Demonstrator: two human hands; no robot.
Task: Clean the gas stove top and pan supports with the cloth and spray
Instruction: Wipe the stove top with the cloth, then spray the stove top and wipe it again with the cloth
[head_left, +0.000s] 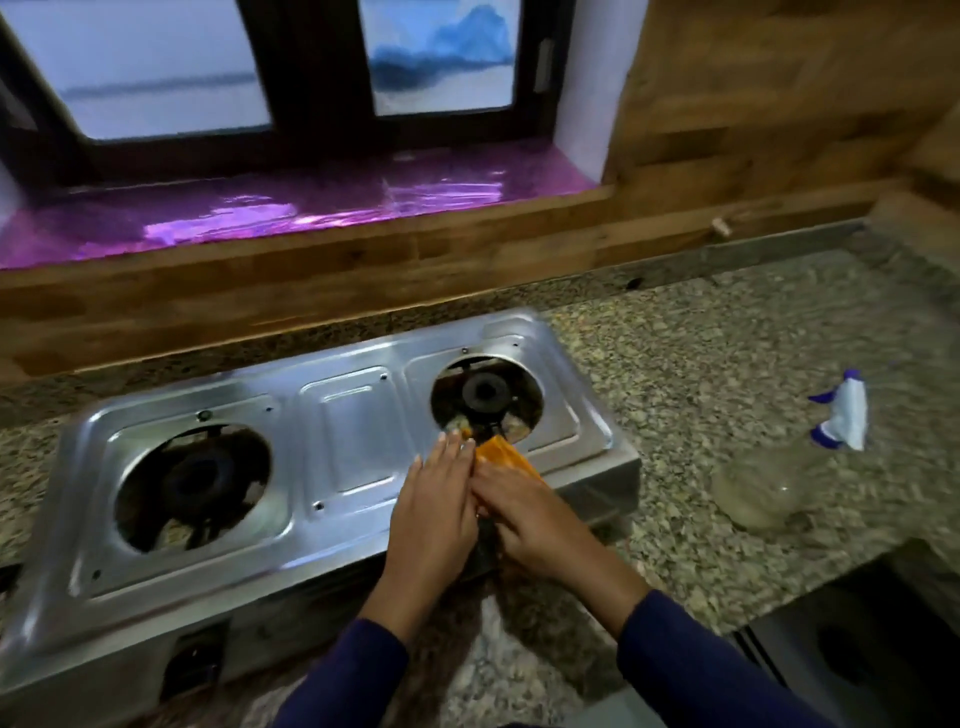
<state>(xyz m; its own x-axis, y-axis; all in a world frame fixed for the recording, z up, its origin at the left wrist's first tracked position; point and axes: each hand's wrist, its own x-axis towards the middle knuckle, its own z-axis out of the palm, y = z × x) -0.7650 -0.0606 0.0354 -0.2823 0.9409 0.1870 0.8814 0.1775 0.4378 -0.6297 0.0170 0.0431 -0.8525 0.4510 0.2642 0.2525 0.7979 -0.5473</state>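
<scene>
stove top (343, 415): steel, both burner wells bare, no pan supports in view.
cloth (501, 454): orange, at near rim of right well.
left hand (434, 512): flat, fingers extended, pressing beside cloth, likely to steady it.
right hand (530, 519): closed on cloth, touching left.
spray bottle (795, 462): lying on counter (701, 364), well apart.

Both hands, left (434, 512) and right (535, 519), press an orange cloth (506, 457) onto the stove top (353, 431).
</scene>
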